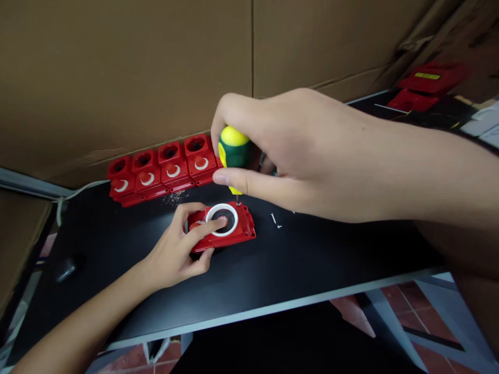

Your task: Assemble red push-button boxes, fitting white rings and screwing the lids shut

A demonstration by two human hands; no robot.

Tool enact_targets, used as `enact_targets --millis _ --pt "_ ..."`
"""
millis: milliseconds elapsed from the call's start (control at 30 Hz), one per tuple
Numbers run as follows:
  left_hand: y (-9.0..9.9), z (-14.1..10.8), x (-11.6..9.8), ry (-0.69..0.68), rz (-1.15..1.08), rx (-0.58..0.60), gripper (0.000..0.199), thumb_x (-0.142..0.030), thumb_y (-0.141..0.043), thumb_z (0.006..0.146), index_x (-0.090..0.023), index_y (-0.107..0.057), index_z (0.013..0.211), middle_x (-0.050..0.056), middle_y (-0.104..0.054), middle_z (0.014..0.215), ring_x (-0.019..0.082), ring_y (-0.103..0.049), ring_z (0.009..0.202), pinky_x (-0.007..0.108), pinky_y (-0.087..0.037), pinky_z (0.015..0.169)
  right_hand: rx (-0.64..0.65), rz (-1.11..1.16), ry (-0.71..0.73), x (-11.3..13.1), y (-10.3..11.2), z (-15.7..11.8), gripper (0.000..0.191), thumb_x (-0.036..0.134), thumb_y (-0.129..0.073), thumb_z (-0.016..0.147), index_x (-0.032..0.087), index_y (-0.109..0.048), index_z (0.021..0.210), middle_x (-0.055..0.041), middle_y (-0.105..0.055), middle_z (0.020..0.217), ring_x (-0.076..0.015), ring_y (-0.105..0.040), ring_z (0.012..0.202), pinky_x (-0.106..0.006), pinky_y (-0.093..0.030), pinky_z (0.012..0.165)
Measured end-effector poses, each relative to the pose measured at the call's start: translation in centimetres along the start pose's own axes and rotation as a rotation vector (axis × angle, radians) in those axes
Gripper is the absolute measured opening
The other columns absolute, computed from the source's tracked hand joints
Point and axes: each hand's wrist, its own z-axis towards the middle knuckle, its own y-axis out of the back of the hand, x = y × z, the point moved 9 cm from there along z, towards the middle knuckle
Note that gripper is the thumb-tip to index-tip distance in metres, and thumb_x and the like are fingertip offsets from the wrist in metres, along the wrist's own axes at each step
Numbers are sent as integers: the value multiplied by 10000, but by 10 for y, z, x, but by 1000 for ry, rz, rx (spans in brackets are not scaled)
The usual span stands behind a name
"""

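A red plastic housing with a white ring lies on the black table. My left hand grips its left end, with one finger pressing inside the ring. My right hand is wrapped round a green and yellow screwdriver, held upright above the housing. The screwdriver's tip meets a screw at the housing's far right corner. Some of the right fingers are hidden behind the handle and the hand. Loose screws lie on the table just right of the housing.
Several red housings stand in a row at the back left, by a cardboard wall. White crumbs lie before them. A black rounded object sits at the left. More red parts are at the far right. The table's front edge is pale.
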Motion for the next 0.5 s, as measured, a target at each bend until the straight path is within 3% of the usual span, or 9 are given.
enact_targets --millis 167,333,500 --pt "3 3 -4 -12 28 22 640 -203 -656 1047 -327 -518 1658 143 -483 1413 299 -614 1228 454 -667 1010 -48 11 63 3 7 2 247 360 -649 1070 209 -624 1264 -33 -704 1102 -122 -608 928 -262 -438 851" --pt "6 6 -6 2 22 19 599 -158 -639 1034 -307 -566 1610 140 -496 1408 297 -630 1239 460 -663 1044 -19 -47 41 -6 5 4 323 378 -610 1094 264 -590 1396 9 -701 992 -110 -573 828 -260 -456 828" --pt "8 9 -8 25 17 40 597 -148 -654 1029 -306 -582 1601 139 -514 1406 295 -652 1224 468 -668 1048 -3 -104 14 -7 4 4 311 352 -634 1083 270 -609 1382 28 -682 910 -94 -534 765 -257 -445 807"
